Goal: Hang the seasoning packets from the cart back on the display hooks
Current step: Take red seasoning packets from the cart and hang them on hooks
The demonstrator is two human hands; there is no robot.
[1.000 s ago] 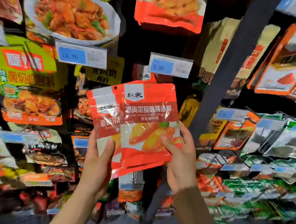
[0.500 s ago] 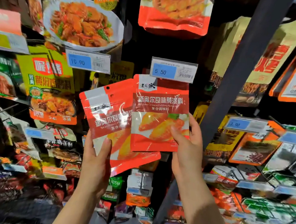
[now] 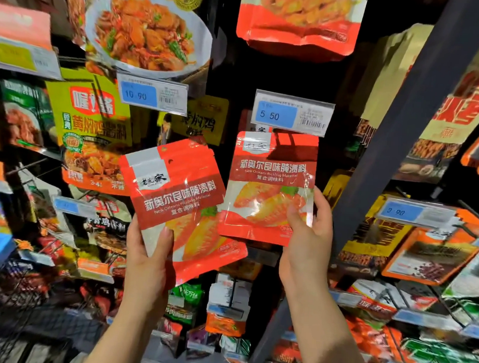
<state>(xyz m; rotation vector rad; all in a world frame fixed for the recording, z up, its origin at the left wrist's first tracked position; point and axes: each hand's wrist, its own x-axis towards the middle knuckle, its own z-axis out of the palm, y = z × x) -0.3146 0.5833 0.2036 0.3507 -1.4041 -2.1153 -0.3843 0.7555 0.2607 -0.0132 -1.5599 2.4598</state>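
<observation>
My left hand (image 3: 146, 257) grips a tilted stack of red New Orleans seasoning packets (image 3: 181, 203) by the lower left corner, thumb over the front. My right hand (image 3: 307, 238) holds a single matching red packet (image 3: 272, 183) upright by its lower right corner. That packet's top edge sits just under the 5.50 price tag (image 3: 293, 113) at the tip of a display hook. I cannot tell whether the hook passes through the packet's hole; the tag hides it.
Hanging sauce packets fill the rack on all sides: a yellow-green one (image 3: 93, 122) at left, a red one (image 3: 298, 19) above. A dark upright post (image 3: 404, 129) runs diagonally right of my right hand. A 10.90 tag (image 3: 151, 96) hangs at upper left.
My right hand has drawn one packet off the stack and carried it right and up beneath the 5.50 tag. The left hand's stack stayed low and tilted.
</observation>
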